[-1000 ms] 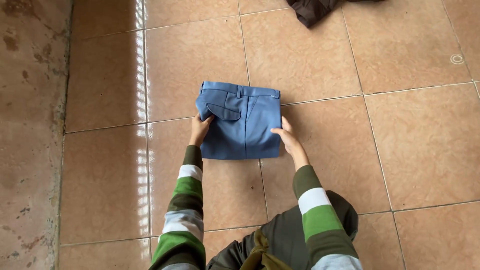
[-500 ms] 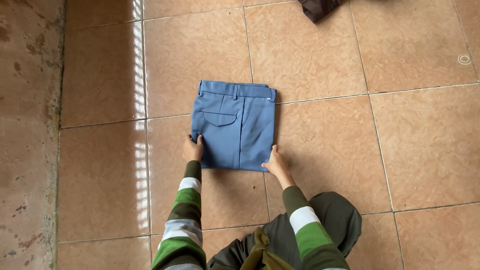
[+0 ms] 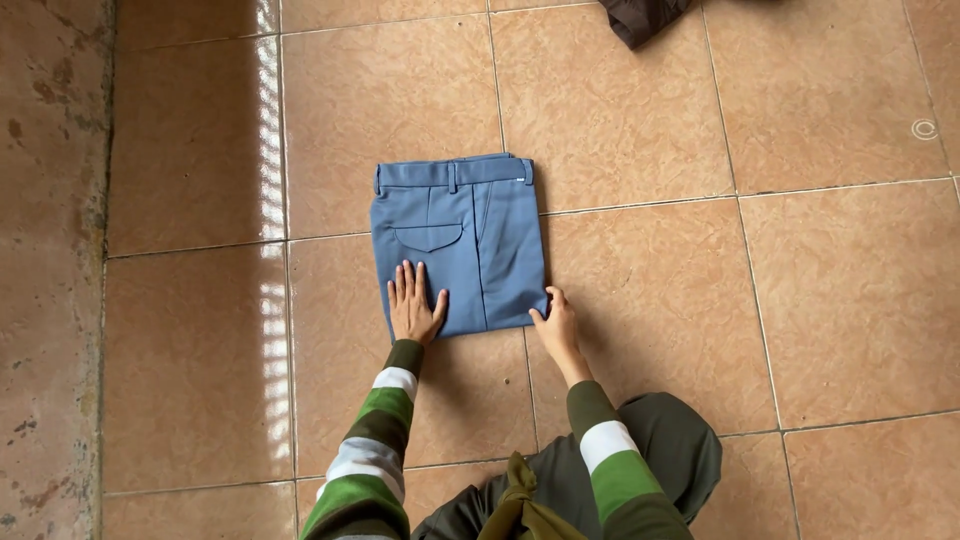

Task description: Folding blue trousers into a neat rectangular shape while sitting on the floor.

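A pair of blue trousers (image 3: 470, 235) lies folded into a neat rectangle on the tiled floor (image 3: 800, 290), waistband at the far end and a flap pocket facing up. My left hand (image 3: 413, 305) rests flat on the near left part of the fold, fingers straight and together. My right hand (image 3: 556, 322) touches the near right corner of the trousers with its fingertips, the rest of it on the tile. Both arms wear green, white and dark striped sleeves.
A dark brown garment (image 3: 648, 18) lies at the top edge of the view. My knees in dark olive cloth (image 3: 640, 460) are at the bottom. A rougher stained strip of floor (image 3: 50, 270) runs along the left side.
The trousers now lie flat and squared up. My left hand has slid onto the top of the fold and lies flat; my right hand has stayed at the near right corner.
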